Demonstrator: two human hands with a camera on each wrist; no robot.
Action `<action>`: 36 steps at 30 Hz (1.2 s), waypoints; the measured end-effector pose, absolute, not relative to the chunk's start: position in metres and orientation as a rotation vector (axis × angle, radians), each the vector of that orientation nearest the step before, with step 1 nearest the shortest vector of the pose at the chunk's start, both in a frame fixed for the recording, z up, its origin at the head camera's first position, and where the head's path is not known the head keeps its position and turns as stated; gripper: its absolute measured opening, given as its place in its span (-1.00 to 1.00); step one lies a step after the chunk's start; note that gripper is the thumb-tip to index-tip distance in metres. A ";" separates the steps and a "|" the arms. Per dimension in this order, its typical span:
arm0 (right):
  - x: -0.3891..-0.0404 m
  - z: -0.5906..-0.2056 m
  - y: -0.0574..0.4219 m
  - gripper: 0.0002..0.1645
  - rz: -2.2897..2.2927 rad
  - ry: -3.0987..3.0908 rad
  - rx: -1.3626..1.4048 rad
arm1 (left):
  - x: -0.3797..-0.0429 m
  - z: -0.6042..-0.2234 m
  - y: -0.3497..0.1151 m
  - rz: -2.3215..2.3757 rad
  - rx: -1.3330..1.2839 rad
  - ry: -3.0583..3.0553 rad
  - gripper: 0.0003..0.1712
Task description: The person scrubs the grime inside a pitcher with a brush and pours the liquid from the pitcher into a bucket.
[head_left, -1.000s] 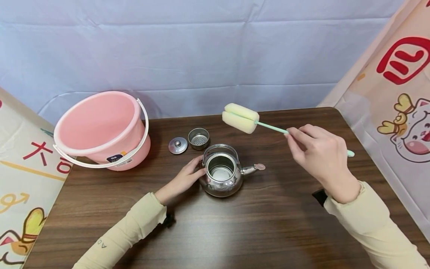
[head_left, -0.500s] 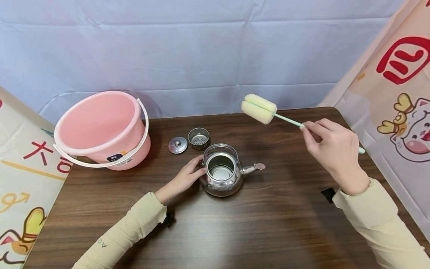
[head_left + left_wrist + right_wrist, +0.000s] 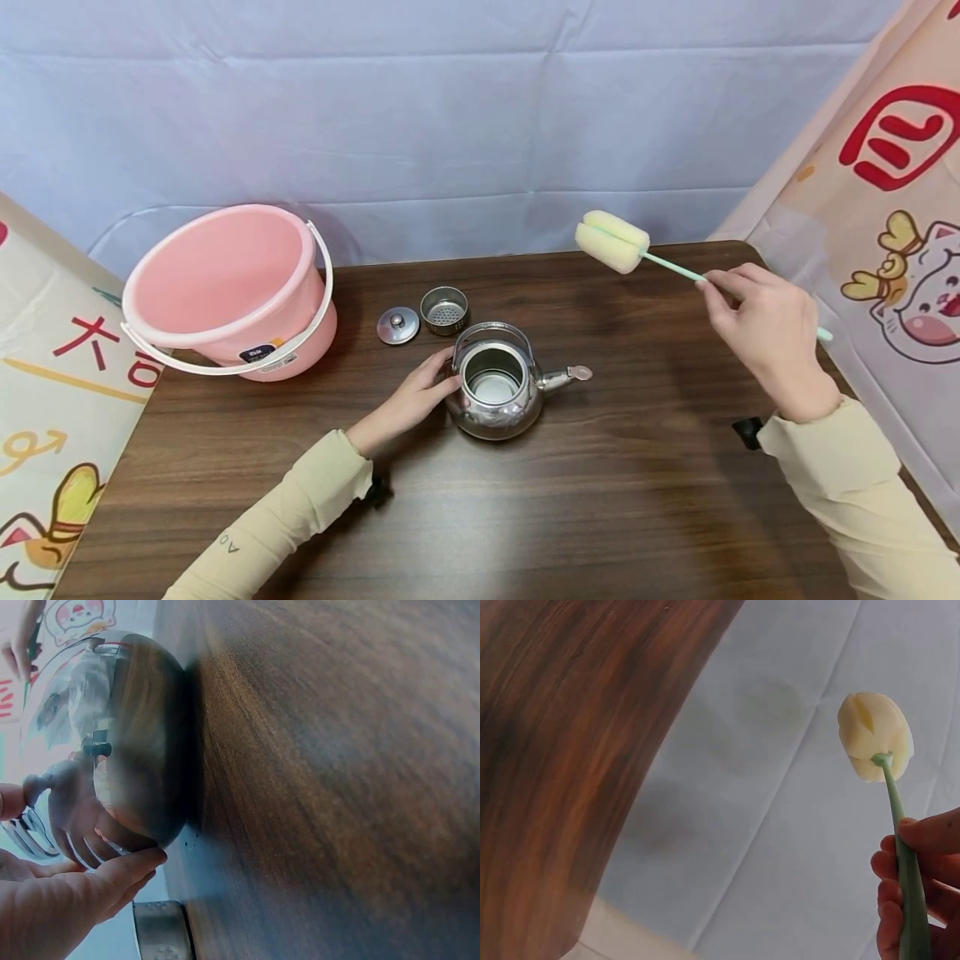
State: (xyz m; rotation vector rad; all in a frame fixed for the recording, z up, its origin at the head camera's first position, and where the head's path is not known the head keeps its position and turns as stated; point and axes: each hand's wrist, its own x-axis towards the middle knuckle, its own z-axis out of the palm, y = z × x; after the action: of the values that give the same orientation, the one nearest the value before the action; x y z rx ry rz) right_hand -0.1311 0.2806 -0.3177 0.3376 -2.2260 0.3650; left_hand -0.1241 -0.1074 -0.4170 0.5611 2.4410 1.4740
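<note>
A shiny metal kettle (image 3: 495,412) stands uncovered on the table, its wire handle upright and its spout pointing right. My left hand (image 3: 411,400) rests against the kettle's left side. In the left wrist view its fingers (image 3: 124,874) lie fairly straight along the body, with the thumb up near the rim. At the right, my right hand (image 3: 772,333) holds a sponge bottle brush (image 3: 612,242) by its pale green handle. The brush's yellow sponge head points left, up in the air. In the right wrist view the thumb and fingers wrap the handle (image 3: 909,892).
Behind the kettle sit a round metal lid (image 3: 397,325) and a perforated strainer cup (image 3: 444,311). A pink bucket (image 3: 300,333) with a white handle stands at the left on the dark wooden table (image 3: 600,500). Pale cloth (image 3: 450,125) hangs behind the table.
My right hand has moved to the right with the brush, taking the sponge head farther from the kettle. The left hand and the kettle have stayed in place.
</note>
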 end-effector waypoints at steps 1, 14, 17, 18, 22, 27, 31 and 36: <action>-0.132 -0.319 0.283 -0.84 0.367 -2.240 0.325 | -0.124 -0.417 -0.107 1.475 0.560 2.441 -0.46; -0.139 -0.333 0.306 -0.88 0.413 -2.386 0.267 | -0.124 -0.419 -0.107 1.486 0.573 2.446 -0.45; -0.141 -0.338 0.312 -0.87 0.423 -2.418 0.242 | -0.124 -0.419 -0.107 1.473 0.587 2.464 -0.46; -0.142 -0.339 0.313 -0.87 0.426 -2.434 0.229 | -0.124 -0.419 -0.107 1.471 0.589 2.469 -0.47; -0.144 -0.346 0.321 -0.86 0.442 -2.501 0.177 | -0.124 -0.419 -0.107 1.467 0.605 2.485 -0.48; -0.148 -0.357 0.331 -0.83 0.475 -2.603 0.114 | -0.125 -0.419 -0.108 1.473 0.610 2.477 -0.47; -0.150 -0.366 0.337 -0.80 0.502 -2.665 0.067 | -0.124 -0.417 -0.107 1.456 0.592 2.474 -0.46; -0.152 -0.375 0.344 -0.78 0.502 -2.695 0.042 | -0.124 -0.416 -0.107 1.451 0.566 2.464 -0.45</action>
State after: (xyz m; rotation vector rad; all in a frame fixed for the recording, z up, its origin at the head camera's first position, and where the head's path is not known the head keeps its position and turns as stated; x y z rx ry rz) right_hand -0.1518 0.3439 -0.3747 0.0420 -2.6945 0.5025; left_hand -0.1238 -0.1069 -0.4161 0.5660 2.4642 1.4512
